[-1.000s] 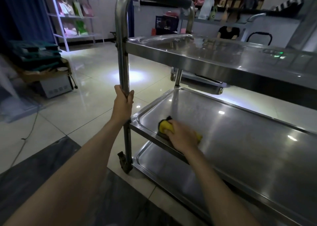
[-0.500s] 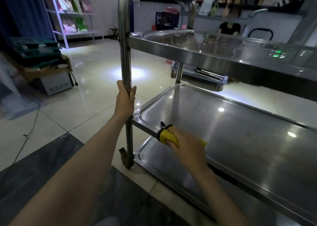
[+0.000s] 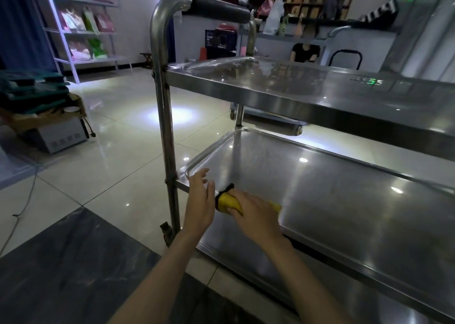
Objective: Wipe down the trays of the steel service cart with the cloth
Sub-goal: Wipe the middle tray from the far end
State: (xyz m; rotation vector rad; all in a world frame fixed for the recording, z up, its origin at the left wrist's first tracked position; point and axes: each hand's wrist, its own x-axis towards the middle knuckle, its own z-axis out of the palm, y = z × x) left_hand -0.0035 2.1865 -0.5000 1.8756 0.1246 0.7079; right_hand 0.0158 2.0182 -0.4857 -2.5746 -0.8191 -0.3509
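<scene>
Right hand point(image 3: 256, 214) is down on the yellow cloth with black trim point(image 3: 227, 204), fingers curled over it in a firm grip, pressing it onto the near left corner of the shiny steel middle tray point(image 3: 344, 200) of the service cart. Left hand point(image 3: 200, 200) hangs just beside the cloth, fingers loosely spread, holding nothing, close to the upright steel cart post point(image 3: 167, 136). Above sits the steel top tray point(image 3: 295, 87); below, the bottom tray point(image 3: 234, 254) shows under the forearms.
</scene>
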